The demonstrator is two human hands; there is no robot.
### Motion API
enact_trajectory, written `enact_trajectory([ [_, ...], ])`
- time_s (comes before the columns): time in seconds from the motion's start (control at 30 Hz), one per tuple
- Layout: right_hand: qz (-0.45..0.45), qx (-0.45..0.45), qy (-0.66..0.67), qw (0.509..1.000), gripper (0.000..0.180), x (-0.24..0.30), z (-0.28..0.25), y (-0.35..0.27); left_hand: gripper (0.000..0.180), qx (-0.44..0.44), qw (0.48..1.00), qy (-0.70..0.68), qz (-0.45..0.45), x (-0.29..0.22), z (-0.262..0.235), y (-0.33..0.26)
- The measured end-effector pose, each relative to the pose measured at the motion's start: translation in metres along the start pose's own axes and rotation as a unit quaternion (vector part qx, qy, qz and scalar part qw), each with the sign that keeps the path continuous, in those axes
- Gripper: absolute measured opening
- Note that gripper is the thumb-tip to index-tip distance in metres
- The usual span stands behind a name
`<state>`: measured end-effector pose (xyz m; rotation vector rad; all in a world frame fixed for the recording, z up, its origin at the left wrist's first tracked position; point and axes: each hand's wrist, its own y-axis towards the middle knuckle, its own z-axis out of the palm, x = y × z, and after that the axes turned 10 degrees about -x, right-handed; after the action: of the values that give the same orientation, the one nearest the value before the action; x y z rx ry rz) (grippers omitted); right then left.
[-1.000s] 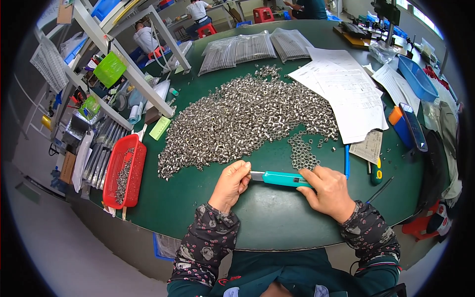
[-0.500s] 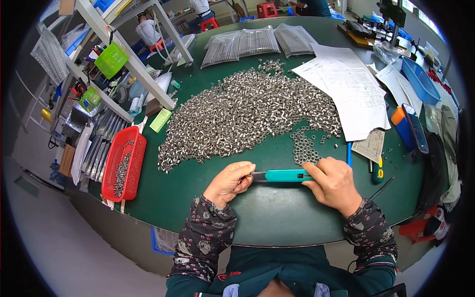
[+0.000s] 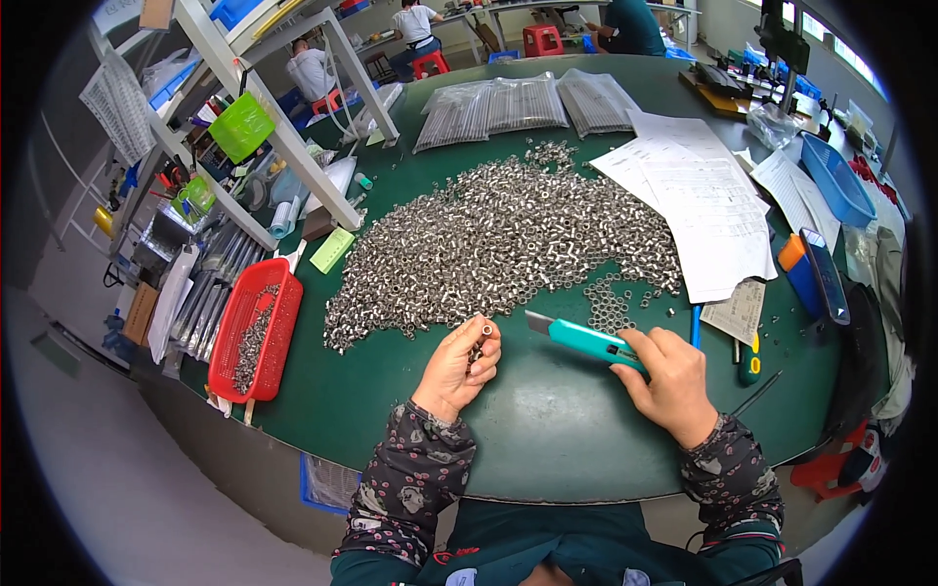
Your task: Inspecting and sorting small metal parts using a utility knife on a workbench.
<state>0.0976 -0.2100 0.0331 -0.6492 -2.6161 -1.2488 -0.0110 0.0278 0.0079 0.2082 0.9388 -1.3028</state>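
Several small metal rings [image 3: 486, 332] are pinched in my left hand [image 3: 456, 366], which is closed around them above the green table. A teal utility knife [image 3: 591, 342] lies in the grip of my right hand [image 3: 668, 381], its blade bare and pointing left toward the rings. Blade and rings are apart. Just beyond both hands spreads a large heap of short shiny metal rings [image 3: 508, 230]. A smaller flat patch of rings [image 3: 608, 305] lies behind the knife, at the heap's right front.
At left stands a red basket [image 3: 283, 317] with some rings inside, near a metal shelf post [image 3: 322, 186]. Papers [image 3: 708, 215] cover the right side, beside a phone [image 3: 826, 273] and a screwdriver [image 3: 749, 363]. Bagged metal rods [image 3: 528, 103] lie at the back.
The knife has drawn away from my left hand to the right, and its blade now angles up. My left hand has turned, bringing a ring's open end into view.
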Motion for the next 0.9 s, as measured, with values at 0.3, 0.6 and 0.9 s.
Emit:
enact_trajectory([
  [0.3,0.075,0.046,0.084,0.993,0.027,-0.001,0.007,-0.006,0.018,0.000,1.000,0.001,0.016,0.002,-0.001,0.004],
  [0.6,0.095,0.059,0.128,0.985,0.026,-0.001,0.009,-0.008,0.020,0.009,0.997,0.047,0.055,0.005,0.000,0.005],
  [0.9,0.144,0.084,0.173,0.971,0.027,-0.003,0.009,-0.007,0.018,-0.035,0.988,0.100,0.116,0.007,0.006,0.003],
])
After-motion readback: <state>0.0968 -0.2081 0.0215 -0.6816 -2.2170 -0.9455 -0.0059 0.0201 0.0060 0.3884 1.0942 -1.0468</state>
